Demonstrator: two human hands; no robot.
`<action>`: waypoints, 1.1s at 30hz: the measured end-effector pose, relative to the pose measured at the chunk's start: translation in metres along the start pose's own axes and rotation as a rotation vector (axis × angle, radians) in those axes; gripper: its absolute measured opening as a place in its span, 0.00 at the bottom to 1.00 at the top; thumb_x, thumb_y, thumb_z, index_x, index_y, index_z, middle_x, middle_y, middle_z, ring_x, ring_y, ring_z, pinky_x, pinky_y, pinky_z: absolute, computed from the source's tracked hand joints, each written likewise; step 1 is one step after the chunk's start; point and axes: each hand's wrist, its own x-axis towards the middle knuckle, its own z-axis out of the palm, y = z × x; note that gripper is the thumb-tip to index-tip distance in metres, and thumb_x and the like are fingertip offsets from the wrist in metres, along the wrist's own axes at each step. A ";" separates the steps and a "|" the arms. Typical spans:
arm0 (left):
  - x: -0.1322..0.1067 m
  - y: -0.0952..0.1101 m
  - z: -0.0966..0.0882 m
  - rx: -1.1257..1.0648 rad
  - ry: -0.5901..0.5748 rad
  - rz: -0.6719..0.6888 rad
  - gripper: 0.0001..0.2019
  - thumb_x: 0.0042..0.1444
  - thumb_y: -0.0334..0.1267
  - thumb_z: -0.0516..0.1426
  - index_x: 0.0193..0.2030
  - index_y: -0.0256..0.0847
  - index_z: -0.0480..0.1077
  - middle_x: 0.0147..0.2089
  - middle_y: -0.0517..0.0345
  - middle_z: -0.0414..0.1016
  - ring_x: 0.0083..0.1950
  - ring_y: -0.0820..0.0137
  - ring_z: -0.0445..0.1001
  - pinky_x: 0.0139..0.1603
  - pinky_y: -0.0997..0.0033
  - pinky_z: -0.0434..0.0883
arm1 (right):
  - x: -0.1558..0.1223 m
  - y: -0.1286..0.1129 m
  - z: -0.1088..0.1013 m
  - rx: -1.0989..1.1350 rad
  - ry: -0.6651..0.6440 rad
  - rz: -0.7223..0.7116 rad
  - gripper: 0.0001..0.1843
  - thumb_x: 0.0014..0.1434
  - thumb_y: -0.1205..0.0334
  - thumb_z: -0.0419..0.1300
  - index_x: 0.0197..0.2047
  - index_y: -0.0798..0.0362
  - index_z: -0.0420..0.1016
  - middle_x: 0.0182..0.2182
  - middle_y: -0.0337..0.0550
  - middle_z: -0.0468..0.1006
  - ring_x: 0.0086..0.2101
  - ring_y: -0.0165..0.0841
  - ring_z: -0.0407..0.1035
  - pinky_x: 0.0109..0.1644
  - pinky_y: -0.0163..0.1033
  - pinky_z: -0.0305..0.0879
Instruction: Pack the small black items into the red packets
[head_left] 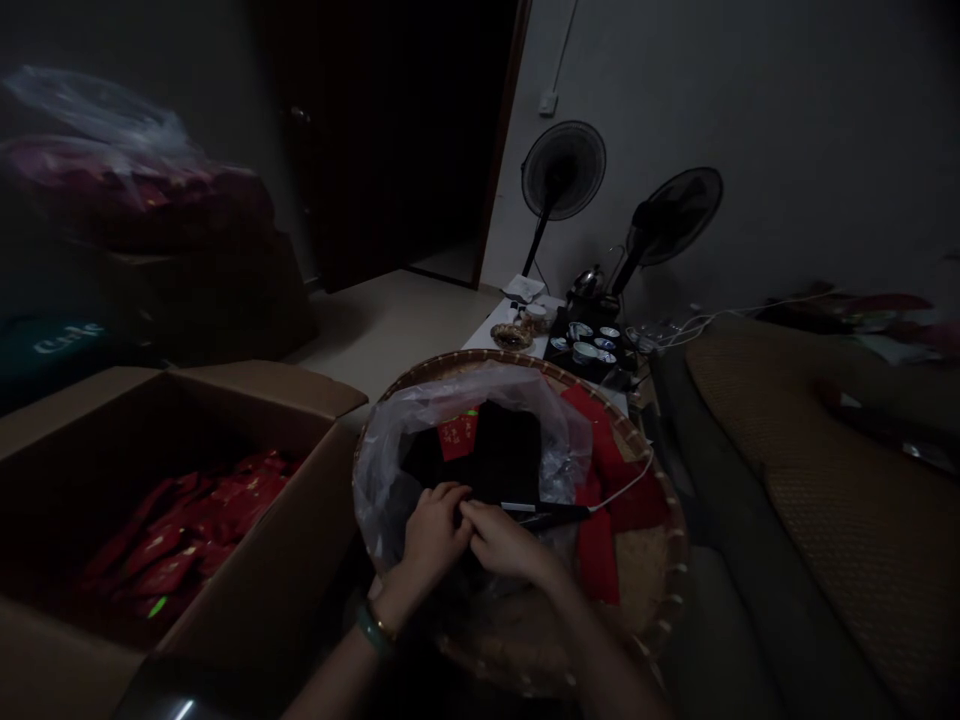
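The room is dim. Both hands meet over a round woven tray (660, 590) in the near middle. The left hand (433, 535), with a green bangle (372, 630) on its wrist, and the right hand (504, 543) are knuckles-up. Their fingers are curled and the tips are pressed together where the two hands touch. It is too dark to tell whether they pinch anything.

They sit at the near edge of a black stack (508, 450). The stack lies inside an open clear plastic bag (390, 450) on the tray, with a red envelope (458, 436) just to its left. More red packets (600, 550) lie on the tray's right side, crossed by a white cable (626, 485).

To the left, an open cardboard box (300, 540) holds a heap of red sachets (187, 530). At the far side there is a tea set (589, 345) and, behind it, a standing fan (564, 170) and a second fan (679, 215) to its right.
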 end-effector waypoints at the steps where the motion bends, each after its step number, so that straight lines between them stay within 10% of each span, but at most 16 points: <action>1: 0.001 -0.001 0.002 0.024 0.008 -0.005 0.17 0.49 0.29 0.52 0.47 0.40 0.70 0.48 0.51 0.71 0.48 0.64 0.67 0.50 0.63 0.63 | 0.000 0.002 -0.002 0.037 0.012 -0.015 0.21 0.47 0.77 0.47 0.41 0.54 0.71 0.40 0.46 0.76 0.42 0.33 0.70 0.46 0.36 0.65; 9: 0.013 -0.015 0.004 0.051 0.050 0.021 0.16 0.58 0.34 0.45 0.46 0.36 0.71 0.40 0.48 0.66 0.40 0.67 0.68 0.42 0.67 0.67 | 0.026 0.068 -0.021 -0.019 0.446 0.200 0.20 0.53 0.74 0.48 0.47 0.55 0.71 0.43 0.47 0.73 0.43 0.33 0.68 0.46 0.39 0.66; 18: 0.023 -0.018 0.000 -0.033 0.104 0.072 0.11 0.53 0.30 0.48 0.39 0.38 0.70 0.34 0.55 0.68 0.34 0.71 0.69 0.35 0.72 0.67 | 0.069 0.109 -0.008 -0.550 0.201 0.373 0.31 0.44 0.69 0.64 0.52 0.52 0.63 0.49 0.52 0.63 0.49 0.43 0.57 0.47 0.44 0.62; 24: 0.026 -0.017 -0.007 -0.061 0.121 0.068 0.09 0.49 0.25 0.48 0.27 0.38 0.67 0.28 0.59 0.66 0.29 0.73 0.67 0.31 0.75 0.63 | 0.071 0.114 -0.004 -0.564 0.207 0.365 0.25 0.45 0.69 0.63 0.48 0.52 0.64 0.45 0.50 0.65 0.46 0.42 0.58 0.44 0.42 0.62; 33: 0.028 -0.020 -0.010 -0.135 0.041 0.097 0.19 0.45 0.21 0.50 0.40 0.40 0.74 0.38 0.54 0.72 0.39 0.70 0.72 0.40 0.72 0.68 | 0.067 0.119 -0.003 -0.459 0.264 0.378 0.19 0.47 0.71 0.59 0.44 0.52 0.67 0.42 0.49 0.68 0.45 0.41 0.59 0.43 0.40 0.60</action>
